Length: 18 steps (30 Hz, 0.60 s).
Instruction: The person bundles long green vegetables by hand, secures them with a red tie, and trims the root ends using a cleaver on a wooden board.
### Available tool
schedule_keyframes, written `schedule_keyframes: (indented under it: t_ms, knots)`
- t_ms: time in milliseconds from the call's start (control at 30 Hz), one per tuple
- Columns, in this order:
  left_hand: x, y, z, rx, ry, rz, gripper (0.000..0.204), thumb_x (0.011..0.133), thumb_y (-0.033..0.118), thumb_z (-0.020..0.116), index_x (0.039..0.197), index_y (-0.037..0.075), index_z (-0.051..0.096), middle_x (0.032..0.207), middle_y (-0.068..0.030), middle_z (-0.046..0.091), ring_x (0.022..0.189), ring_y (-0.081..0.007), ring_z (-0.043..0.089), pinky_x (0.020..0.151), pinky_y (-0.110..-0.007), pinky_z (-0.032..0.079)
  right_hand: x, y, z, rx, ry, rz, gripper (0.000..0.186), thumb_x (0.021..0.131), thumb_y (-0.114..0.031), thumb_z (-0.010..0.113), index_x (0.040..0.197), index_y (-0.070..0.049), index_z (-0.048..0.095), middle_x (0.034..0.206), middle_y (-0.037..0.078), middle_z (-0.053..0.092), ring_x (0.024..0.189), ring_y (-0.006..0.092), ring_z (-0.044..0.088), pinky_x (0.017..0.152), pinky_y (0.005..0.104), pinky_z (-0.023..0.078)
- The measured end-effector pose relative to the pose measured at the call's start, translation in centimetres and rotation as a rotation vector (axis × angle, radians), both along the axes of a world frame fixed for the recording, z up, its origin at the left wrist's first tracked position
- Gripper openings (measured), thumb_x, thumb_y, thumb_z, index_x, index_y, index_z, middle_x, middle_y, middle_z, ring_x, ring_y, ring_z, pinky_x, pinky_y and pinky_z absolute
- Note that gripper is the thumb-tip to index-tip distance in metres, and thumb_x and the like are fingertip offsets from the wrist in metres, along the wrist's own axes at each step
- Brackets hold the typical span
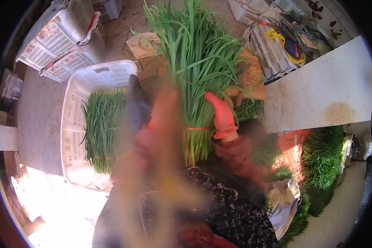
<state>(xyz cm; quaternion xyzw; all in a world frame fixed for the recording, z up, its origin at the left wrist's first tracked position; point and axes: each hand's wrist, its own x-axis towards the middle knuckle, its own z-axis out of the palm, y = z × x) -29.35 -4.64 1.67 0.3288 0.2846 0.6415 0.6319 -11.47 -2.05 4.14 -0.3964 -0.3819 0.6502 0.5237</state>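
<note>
A large bunch of garlic chives (198,70) stands upright in front of me, its long green leaves fanning out at the top. A red band (197,128) circles the pale stems near the lower end. My right hand (222,115), in an orange-red glove, grips the bunch's right side, the thumb against the stems. On the left side my left hand (165,106), gloved alike, is pressed to the bunch; a blurred tan shape close to the camera covers part of it and its forearm, so its fingers show poorly.
To the left, a white plastic crate (72,120) holds banded bunches of chives (105,128). Stacked crates (58,39) stand behind it. A wooden board (252,78) with green scraps lies beyond my right hand. A white panel (318,87) and more chives (324,157) are at the right.
</note>
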Motion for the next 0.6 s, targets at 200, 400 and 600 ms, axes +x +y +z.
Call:
schedule_keyframes:
  t_ms: [200,400,600]
  knots:
    - [2.8,0.8,0.7,0.006,0.348,0.103,0.076,0.077,0.014,0.077,0.138,-0.001,0.035,0.128,-0.0109,0.053,0.116,-0.0219,0.053,0.098,-0.035,0.043,-0.9,-1.7,0.9,0.044,-0.194,-0.145,0.037,0.085,-0.006,0.066,0.12,-0.001,0.054,0.113,0.007,0.062,0.101,0.0171,0.059,0.089,0.0307,0.047]
    - [3.5,0.8,1.1,-0.258,0.109,0.092,0.05,0.074,-0.002,0.069,0.12,-0.003,0.05,0.105,-0.0104,0.065,0.093,-0.0208,0.063,0.085,-0.034,0.051,0.8,-1.9,0.7,0.043,-0.301,-0.18,0.04,0.085,-0.009,0.069,0.12,0.001,0.053,0.112,0.006,0.062,0.098,0.0153,0.059,0.085,0.029,0.048]
    - [4.0,0.7,0.0,-0.219,0.228,0.216,0.045,0.077,-0.001,0.065,0.12,-0.003,0.052,0.104,-0.0105,0.066,0.092,-0.0194,0.064,0.084,-0.033,0.051,0.3,-0.5,0.8,0.11,-0.462,-0.121,0.056,0.079,-0.017,0.075,0.124,0.0,0.049,0.117,0.01,0.062,0.102,0.0182,0.061,0.088,0.0315,0.048]
